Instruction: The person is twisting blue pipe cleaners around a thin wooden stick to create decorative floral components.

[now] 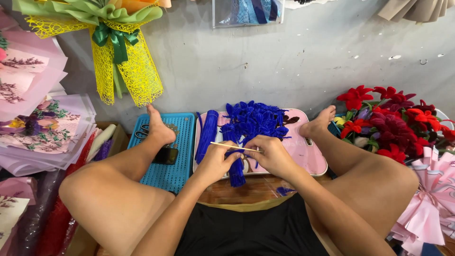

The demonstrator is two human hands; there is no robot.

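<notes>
Both hands meet at frame centre over the pink tray (pixel 313 163). The left hand (pixel 214 163) has its grip closed on the near end of a thin wooden stick (pixel 232 147), which runs toward 3 o'clock. The right hand (pixel 272 154) pinches the stick's far end together with a blue chenille stem (pixel 235 166). Finished blue pieces (pixel 256 121) lie at 12 o'clock; a stem bundle (pixel 207 135) lies at 10 o'clock. Keep the stick level and the stem taut for even winding.
</notes>
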